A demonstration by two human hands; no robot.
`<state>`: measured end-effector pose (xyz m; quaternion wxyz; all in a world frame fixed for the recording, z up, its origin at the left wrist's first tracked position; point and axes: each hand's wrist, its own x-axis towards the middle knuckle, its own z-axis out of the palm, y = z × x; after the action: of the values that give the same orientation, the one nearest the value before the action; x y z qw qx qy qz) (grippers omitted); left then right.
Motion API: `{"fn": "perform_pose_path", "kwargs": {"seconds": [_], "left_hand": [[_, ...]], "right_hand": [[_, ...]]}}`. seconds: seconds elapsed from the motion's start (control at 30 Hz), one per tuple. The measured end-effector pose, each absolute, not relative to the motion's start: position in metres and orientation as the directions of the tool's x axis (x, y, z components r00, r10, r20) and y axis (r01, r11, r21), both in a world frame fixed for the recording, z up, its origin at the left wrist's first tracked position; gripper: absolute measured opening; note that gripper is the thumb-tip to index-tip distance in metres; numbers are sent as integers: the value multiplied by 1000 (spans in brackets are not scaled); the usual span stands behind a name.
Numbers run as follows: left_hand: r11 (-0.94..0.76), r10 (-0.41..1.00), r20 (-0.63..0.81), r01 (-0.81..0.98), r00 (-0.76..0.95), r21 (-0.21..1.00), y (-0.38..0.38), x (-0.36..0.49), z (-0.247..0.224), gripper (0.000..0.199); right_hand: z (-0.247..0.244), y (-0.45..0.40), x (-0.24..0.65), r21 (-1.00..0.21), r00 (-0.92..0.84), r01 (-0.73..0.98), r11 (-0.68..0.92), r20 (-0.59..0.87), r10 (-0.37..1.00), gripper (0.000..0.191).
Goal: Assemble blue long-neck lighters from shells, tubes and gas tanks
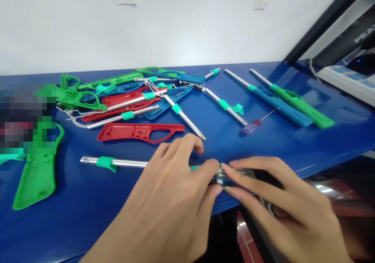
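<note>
A stick lighter lies across the near side of the table, its silver tube (129,163) pointing left with a green clip (106,163) around it. My left hand (172,181) is closed over its handle end, thumb and forefinger pinching. From the right, my right hand (293,200) grips the same end, fingertips meeting the left ones around small clear and dark parts. A bit of blue shows beneath; my fingers hide most of the handle. Just beyond my left hand rests a red half shell (125,132). A screwdriver (251,127) with a purple handle lies farther right.
Several loose tubes with green clips and wires, such as this tube (187,120), lie among green, blue and red shells. A blue lighter (284,107) and a green lighter (307,107) lie right. A green shell (38,181) is left. A white wall (175,25) stands behind the table.
</note>
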<state>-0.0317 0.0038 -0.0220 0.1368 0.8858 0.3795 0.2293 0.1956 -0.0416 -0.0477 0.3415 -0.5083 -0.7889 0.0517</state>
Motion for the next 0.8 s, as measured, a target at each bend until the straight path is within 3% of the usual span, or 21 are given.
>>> {"fn": "perform_pose_path", "kwargs": {"seconds": [0.33,0.53,0.8], "left_hand": [[-626,768,240,617,594,477,4,-32,-24,15],[-668,739,296,602,605,438,5,-33,-27,15],[-668,744,331,624,581,405,4,-32,-34,32]], "right_hand": [[-48,-43,197,-454,-278,734,505,477,834,37],[-51,-45,197,-420,-287,768,483,449,846,41],[-47,-40,195,-422,-266,778,465,449,853,40]]}}
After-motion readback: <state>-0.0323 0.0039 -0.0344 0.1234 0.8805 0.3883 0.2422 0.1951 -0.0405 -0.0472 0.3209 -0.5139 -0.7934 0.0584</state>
